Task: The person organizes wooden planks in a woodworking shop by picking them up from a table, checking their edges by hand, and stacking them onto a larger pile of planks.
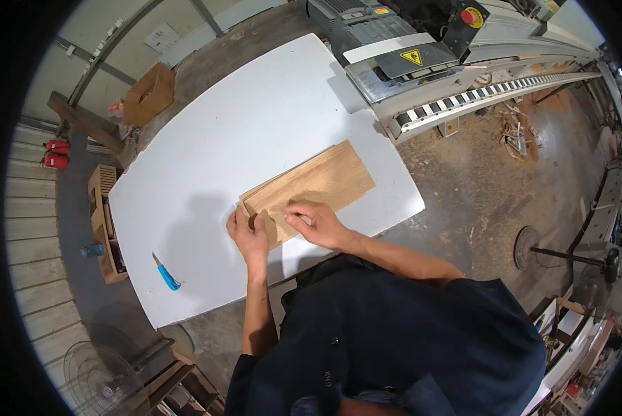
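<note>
A flat wooden board [331,173], possibly with another beneath its far edge, lies slantwise on the white table [207,166]. At the board's left near corner, my left hand [250,237] has its fingers curled round the end, the thumb on the near side. My right hand [318,225] is closed in a pinch just above the board's near edge; whatever its fingertips hold, if anything, is too small to make out. Apart from both hands, a blue-handled knife [167,277] with its blade out rests on the table to the left.
Beyond the table's far right stands a machine [401,55] with a red stop button and a roller track [477,97]. Wood scraps [517,135] litter the floor at right. A cardboard box [149,93] and wooden shelf [106,222] stand left; fans [106,388] flank the area.
</note>
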Demonstrator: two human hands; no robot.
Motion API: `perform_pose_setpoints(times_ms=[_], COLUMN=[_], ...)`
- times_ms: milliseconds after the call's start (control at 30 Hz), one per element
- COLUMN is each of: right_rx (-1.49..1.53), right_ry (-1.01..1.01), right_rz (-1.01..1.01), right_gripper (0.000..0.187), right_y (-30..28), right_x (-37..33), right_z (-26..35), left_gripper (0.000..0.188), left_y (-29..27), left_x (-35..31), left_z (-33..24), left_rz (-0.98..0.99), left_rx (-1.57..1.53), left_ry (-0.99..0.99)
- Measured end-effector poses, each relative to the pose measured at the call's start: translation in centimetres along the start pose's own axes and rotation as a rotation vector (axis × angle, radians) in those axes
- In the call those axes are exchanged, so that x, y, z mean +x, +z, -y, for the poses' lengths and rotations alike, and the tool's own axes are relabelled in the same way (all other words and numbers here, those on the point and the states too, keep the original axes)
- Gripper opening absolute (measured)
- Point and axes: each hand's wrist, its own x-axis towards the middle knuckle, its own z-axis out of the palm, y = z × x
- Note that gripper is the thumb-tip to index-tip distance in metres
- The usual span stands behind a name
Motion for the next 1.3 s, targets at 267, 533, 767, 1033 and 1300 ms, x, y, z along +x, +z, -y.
perform_pose_setpoints(times_ms=[267,533,767,1033,1300], right_rx=[-0.906,-1.063,-0.722,-0.283,-0.193], right_ry=[-0.326,0.062,-0.047,0.361,0.360], right_rz=[0.149,-0.118,-0.645,-0.367,-0.433], right_gripper=[0.087,0.078,0.042,0.032,0.040], right_y=[-1.5,-12.3,-15.8,-10.8,-9.3], right_x=[4.2,6.6,3.3,0.9,0.4], right_z=[-5.7,-6.6,-11.3,-8.1,-8.3], left_gripper=[0.067,0.074,0.080,0.036,0.031], left_y=[4.3,3.9,2.2,-0.2,0.0], left_x=[-1.2,-1.1,-1.5,-0.9,-0.8], left_z=[0.5,0.2,1.3,3.4,3.1], left_rz=[0.167,0.187,0.007,0.153,0.099], left_rx=[0.545,0.548,0.275,-0.385,-0.487], left_ry=[0.480,0.419,0.284,-0.188,-0.228])
